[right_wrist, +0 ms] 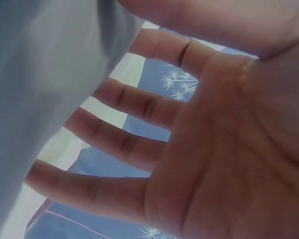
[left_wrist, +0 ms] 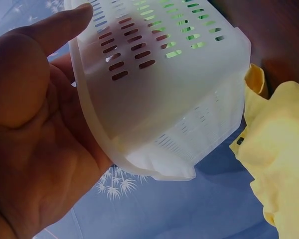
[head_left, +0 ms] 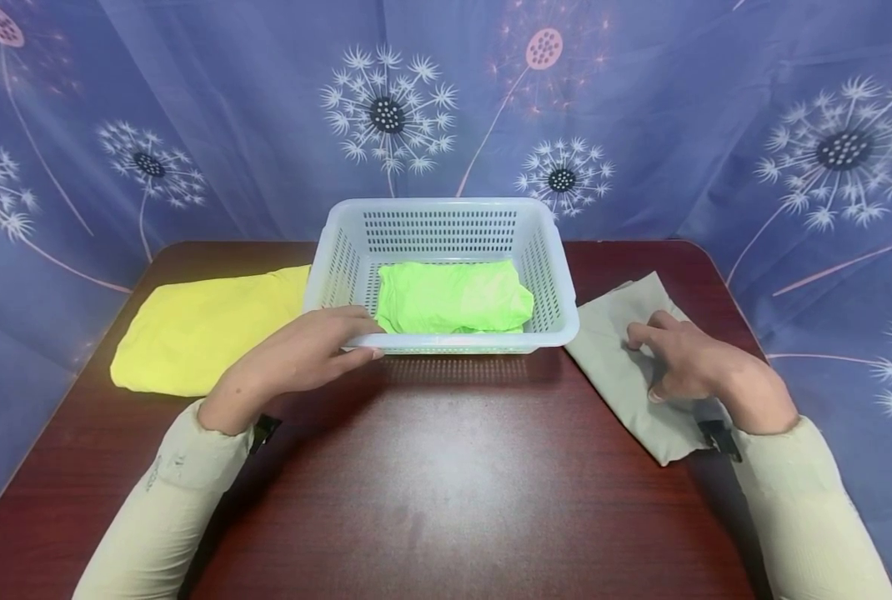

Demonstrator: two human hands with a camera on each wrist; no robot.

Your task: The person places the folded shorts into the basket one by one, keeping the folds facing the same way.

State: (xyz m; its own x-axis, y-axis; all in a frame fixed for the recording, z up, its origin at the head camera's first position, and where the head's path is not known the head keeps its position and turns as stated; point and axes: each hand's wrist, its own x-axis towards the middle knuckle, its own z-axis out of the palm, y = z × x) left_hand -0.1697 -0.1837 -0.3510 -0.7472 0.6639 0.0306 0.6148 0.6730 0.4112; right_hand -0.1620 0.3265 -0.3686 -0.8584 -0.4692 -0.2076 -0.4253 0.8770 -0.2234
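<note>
Grey cloth (head_left: 611, 333) right of the basket (head_left: 461, 341), its long axis slanting from far left to near right! Right hand (head_left: 689, 362) is over it, fingers spread and slightly bent, fingertips touching. Left hand (head_left: 296, 354) grips the near rim; the basket lies lengthwise, left to right. Green cloth (head_left: 446, 296) lies lengthwise inside; yellow cloth (head_left: 198, 329) sits left, partly behind the left hand.

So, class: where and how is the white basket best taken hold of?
Probably take the white basket by the rim at both short ends, one hand from each side: it sits upright, longer left to right, its rim standing above the green cloth inside. The left hand holds its near-left rim.
</note>
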